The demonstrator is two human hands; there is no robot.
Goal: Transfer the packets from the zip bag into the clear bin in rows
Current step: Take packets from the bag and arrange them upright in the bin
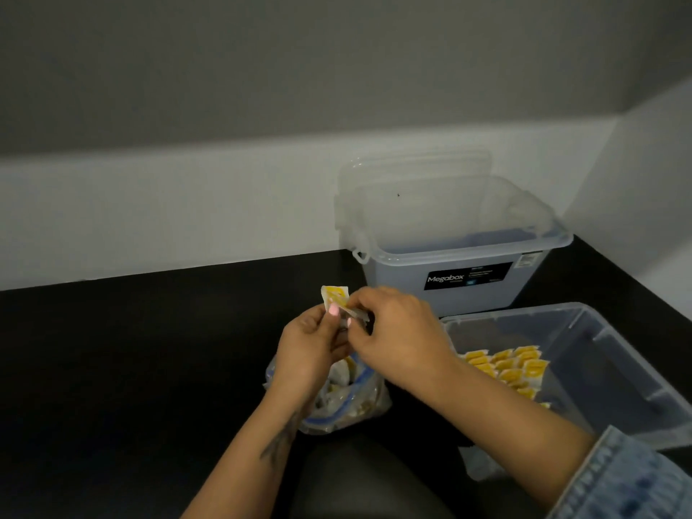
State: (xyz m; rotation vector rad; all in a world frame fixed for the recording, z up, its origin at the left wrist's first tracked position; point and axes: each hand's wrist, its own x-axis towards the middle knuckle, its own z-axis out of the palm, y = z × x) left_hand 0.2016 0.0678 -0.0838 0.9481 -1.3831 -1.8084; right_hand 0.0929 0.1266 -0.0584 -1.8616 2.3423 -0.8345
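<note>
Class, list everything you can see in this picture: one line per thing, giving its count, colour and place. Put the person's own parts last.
held packets: a few, exact count unclear, yellow and white, pinched between both hands above the zip bag.
zip bag: one, clear with blue seal, on the counter under the hands, packets inside.
clear bin: one, clear, right side.
rowed packets: many, yellow, in the clear bin.
Megabox tub: one, translucent with black label, behind.
counter: one, black.
left hand: holds packets.
right hand: pinches packets.

Grey wall (262, 69), white ledge (168, 204), black countertop (112, 350)
</note>
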